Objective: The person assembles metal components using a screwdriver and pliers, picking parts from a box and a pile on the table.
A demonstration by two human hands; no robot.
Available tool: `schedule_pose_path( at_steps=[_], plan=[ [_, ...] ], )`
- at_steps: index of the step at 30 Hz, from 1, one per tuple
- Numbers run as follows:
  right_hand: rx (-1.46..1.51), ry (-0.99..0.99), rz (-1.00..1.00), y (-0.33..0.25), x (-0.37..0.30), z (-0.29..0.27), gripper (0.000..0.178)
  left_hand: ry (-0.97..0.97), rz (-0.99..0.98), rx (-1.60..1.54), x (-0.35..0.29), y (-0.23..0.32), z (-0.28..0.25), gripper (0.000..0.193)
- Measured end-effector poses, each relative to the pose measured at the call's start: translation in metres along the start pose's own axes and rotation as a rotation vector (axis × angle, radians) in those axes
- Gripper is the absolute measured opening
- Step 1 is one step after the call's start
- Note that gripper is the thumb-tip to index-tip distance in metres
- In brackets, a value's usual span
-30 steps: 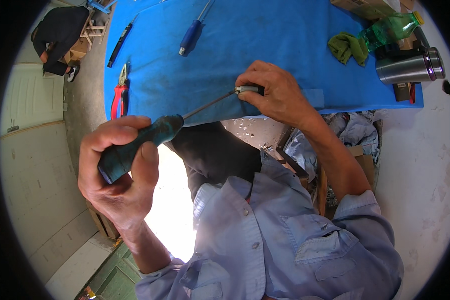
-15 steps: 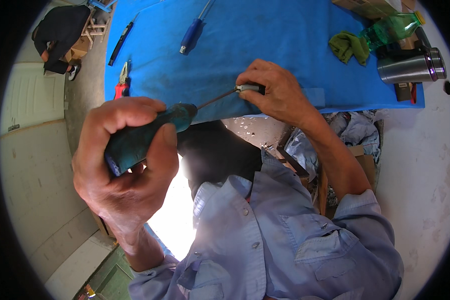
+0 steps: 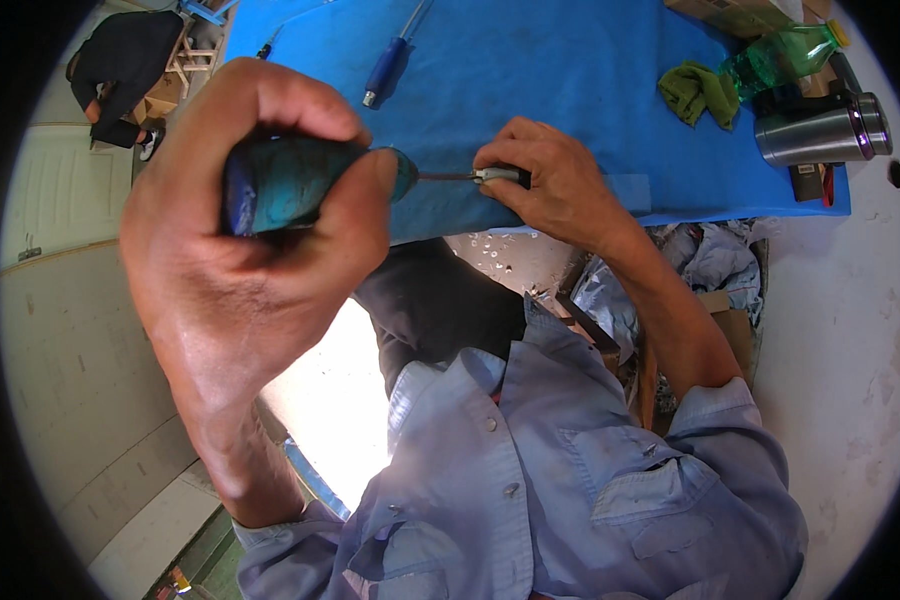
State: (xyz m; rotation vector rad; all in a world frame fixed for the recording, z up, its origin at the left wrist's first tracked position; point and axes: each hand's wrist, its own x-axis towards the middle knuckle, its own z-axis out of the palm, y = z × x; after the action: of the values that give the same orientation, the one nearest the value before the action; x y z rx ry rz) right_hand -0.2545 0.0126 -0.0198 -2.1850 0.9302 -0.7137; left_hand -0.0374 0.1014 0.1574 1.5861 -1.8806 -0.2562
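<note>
cloth (image 3: pixel 530 50) of bright blue spreads over the work surface, its near edge running across the middle of the view. below that edge sits the wearer's pale blue button-up shirt (image 3: pixel 460 470), sleeves rolled up on both arms. at upper left, well apart from the work, a person in dark clothing (image 3: pixel 125 50) bends forward. the left hand (image 3: pixel 245 265) looms large, its fingers and thumb wrapped firmly around the teal handle of a screwdriver (image 3: pixel 300 180). the right hand (image 3: pixel 560 185), farther off over the cloth's near edge, pinches a small grey-and-black piece (image 3: pixel 500 175) between thumb and fingers. at the cloth's right side a steel flask (image 3: pixel 805 135) lies on its side, a green bottle (image 3: pixel 785 58) with a yellow cap tilts just beyond it, and a crumpled olive rag (image 3: pixel 695 95) rests to their left. a blue-handled screwdriver (image 3: pixel 385 72) lies on the cloth beyond the hands. the teal screwdriver's thin shaft points right and reaches the left end of the small piece; whether its tip is seated there cannot be told.
</note>
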Motion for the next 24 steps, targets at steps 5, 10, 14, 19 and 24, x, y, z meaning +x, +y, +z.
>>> schedule_pose_path(
  at_steps=[5,10,14,19,24],
  plan=[
    [-0.005,0.004,-0.017,-0.001,-0.001,0.000,0.018,0.020,0.063,0.019,0.004,-0.002,0.002,0.018],
    [0.005,-0.023,-0.023,0.002,0.000,0.000,0.021,0.059,0.088,0.084,0.010,0.008,0.007,0.016],
    [-0.005,-0.065,-0.005,0.002,0.003,-0.004,0.022,0.044,0.007,0.032,0.015,0.014,0.009,0.014],
    [-0.021,-0.091,0.018,0.000,0.004,-0.005,0.020,0.066,0.036,0.004,0.022,0.009,0.011,0.015],
    [-0.025,-0.074,0.031,-0.004,0.005,-0.003,0.016,0.071,0.002,-0.027,0.028,0.004,0.013,0.018]
  ],
)
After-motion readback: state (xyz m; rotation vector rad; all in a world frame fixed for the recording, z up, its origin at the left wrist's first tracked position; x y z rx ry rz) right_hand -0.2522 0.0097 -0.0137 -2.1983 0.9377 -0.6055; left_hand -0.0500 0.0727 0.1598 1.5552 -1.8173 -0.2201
